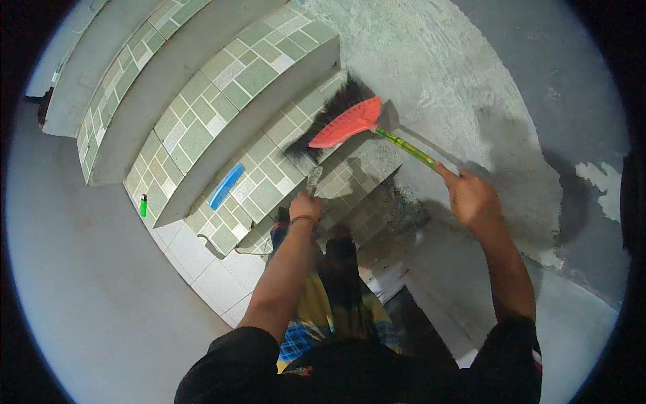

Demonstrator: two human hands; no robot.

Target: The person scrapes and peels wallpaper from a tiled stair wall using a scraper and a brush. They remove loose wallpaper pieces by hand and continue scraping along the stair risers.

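Observation:
My right hand [475,198] is closed round the green and yellow patterned handle of a broom [345,123]. The broom has a coral-red head and black bristles, which lie across a tiled step [266,161] near the rough wall. Lower and to the left, my left hand [306,207] is closed on a small tool with a short greyish end [314,177]. Its kind is hard to make out; the end points up toward the bristles. A blue comb [227,186] rests on the same step, left of my left hand. One step higher lies a green lighter [143,205].
Curved stairs with green and white tiles [202,101] climb to the upper left. A rough plastered wall [431,67] bounds them on the right. White floor tiles [195,252] show below the stairs' left end. A bent thin wire-like piece [210,246] hangs at a step edge.

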